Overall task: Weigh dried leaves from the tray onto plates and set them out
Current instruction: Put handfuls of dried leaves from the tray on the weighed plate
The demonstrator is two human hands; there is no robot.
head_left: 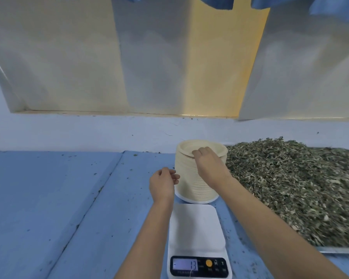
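My right hand (206,158) is pinching the rim of the top paper plate (187,147) on the stack (189,183) behind the scale (197,228); my left hand (163,183) is hovering slack, empty. I'm expecting it light, bendy.

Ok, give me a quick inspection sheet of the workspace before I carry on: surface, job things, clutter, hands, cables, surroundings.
Surface: blue painted table, with a seam running along it.
Job's things: tall stack of cream round paper plates behind the white digital scale; scale platform bare, display shows 13 with a minus sign. Metal tray on the right, heaped with dried green leaves.
Clutter: dark leaf crumbs scattered over the table.
Hands: right hand grips the rim of the top plate; left hand loosely curled beside the stack, holding nothing.
Cables: nothing seen.
Surroundings: pale wall with silvery sheets hanging above.
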